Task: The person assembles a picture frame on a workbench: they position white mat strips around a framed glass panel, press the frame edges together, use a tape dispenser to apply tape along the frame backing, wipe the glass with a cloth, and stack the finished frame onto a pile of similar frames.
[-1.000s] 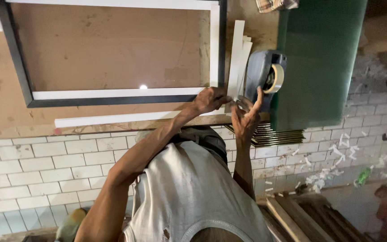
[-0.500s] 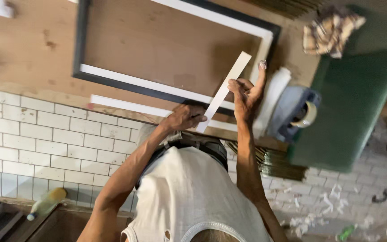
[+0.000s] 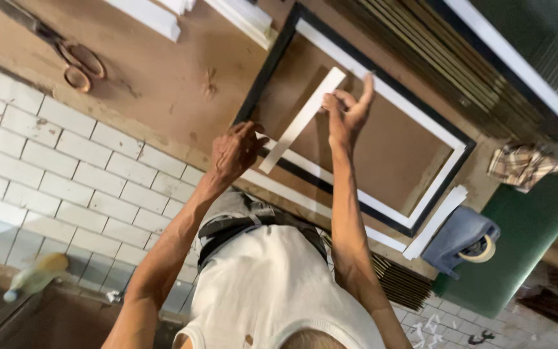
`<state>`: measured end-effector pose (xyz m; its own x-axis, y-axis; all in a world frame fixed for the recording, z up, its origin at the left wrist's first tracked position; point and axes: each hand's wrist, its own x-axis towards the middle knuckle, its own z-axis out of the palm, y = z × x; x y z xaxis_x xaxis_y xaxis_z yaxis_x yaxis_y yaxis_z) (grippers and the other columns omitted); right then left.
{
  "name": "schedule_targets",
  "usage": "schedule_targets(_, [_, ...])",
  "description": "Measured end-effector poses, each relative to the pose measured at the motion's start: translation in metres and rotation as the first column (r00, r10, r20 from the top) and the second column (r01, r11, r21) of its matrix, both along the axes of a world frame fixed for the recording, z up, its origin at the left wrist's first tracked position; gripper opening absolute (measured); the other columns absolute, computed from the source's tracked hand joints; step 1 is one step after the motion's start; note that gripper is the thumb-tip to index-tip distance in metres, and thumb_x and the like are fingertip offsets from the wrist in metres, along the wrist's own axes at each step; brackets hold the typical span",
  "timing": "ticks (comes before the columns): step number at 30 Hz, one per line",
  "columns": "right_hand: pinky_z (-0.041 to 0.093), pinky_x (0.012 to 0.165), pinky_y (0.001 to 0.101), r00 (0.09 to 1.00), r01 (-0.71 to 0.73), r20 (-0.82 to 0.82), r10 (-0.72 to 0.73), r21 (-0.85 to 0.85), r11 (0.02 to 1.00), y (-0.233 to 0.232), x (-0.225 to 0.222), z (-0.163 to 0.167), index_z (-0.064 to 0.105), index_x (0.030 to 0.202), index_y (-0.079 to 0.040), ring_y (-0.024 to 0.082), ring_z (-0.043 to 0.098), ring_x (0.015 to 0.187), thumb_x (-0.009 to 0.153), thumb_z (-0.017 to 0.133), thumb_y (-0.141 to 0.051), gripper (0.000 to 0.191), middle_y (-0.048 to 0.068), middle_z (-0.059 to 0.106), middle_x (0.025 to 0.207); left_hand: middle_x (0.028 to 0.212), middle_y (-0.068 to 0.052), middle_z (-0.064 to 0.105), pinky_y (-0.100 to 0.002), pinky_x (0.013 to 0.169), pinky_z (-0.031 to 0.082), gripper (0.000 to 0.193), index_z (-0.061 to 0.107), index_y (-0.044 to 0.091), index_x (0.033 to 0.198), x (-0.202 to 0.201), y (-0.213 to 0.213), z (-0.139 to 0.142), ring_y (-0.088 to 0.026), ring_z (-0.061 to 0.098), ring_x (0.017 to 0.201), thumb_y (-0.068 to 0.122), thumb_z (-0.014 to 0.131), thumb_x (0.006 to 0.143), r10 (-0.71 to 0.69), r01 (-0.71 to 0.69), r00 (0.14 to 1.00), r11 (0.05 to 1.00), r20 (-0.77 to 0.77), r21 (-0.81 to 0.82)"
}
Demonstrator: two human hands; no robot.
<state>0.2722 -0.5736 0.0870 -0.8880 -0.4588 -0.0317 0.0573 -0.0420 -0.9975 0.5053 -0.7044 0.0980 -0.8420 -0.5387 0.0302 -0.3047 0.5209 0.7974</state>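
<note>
Since the earlier frame the white strip (image 3: pixel 301 120) has moved away from the tape dispenser (image 3: pixel 463 236) and is now over the middle of the frame, and both hands are higher on the bench.

One black frame (image 3: pixel 272 68) with a white inner border lies under both hands on the brown workbench (image 3: pixel 163 77). A stack of other frames (image 3: pixel 447 71) is beyond the right hand, cut off by the picture edge, so I cannot count them. One green board (image 3: pixel 524 239) is right of the right hand, partly cut off.

The right hand (image 3: pixel 347 113) pinches the upper part of the strip. The left hand (image 3: pixel 235 152) is closed loosely at its lower end; if it grips is hard to see. One pair of scissors (image 3: pixel 75 61) lies far left of the left hand, blurred.
</note>
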Motion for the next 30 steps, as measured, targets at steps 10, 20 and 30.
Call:
schedule_targets(10, [0.064,0.074,0.0308,0.944,-0.051,-0.303,0.132,0.263,0.964,-0.125,-0.041,-0.017,0.02,0.161,-0.01,0.018,0.074,0.082,0.09,0.082,0.0,0.094,0.015,0.075,0.107,0.138,-0.017,0.06,-0.05,0.117,0.038,0.043,0.061,0.001,0.135,-0.141,-0.059,-0.048,-0.037,0.051,0.133,0.009,0.065,0.093,-0.075,0.019,0.987,0.931,-0.14,-0.364])
schedule_targets(20, [0.067,0.076,0.0319,0.998,-0.06,0.047,0.048,0.312,0.948,-0.057,-0.077,-0.029,0.054,0.14,0.0,0.018,0.077,0.087,0.094,0.078,-0.008,0.053,0.009,0.075,0.11,0.149,-0.018,0.054,-0.055,0.124,0.028,0.04,0.069,0.001,0.127,-0.153,-0.066,-0.08,-0.04,0.042,0.142,0.008,0.06,0.088,-0.172,0.167,0.985,0.872,0.031,-0.461])
schedule_targets(30, [0.062,0.082,0.03,0.979,-0.079,0.192,0.071,0.035,0.996,-0.026,-0.072,-0.02,0.077,0.114,0.002,0.017,0.072,0.088,0.084,0.079,0.006,0.031,0.012,0.076,0.103,0.137,-0.023,0.062,-0.049,0.11,0.045,0.031,0.069,0.0,0.117,-0.173,-0.063,-0.043,-0.041,0.053,0.13,0.009,0.07,0.087,-0.08,0.051,0.971,0.99,-0.223,-0.132])
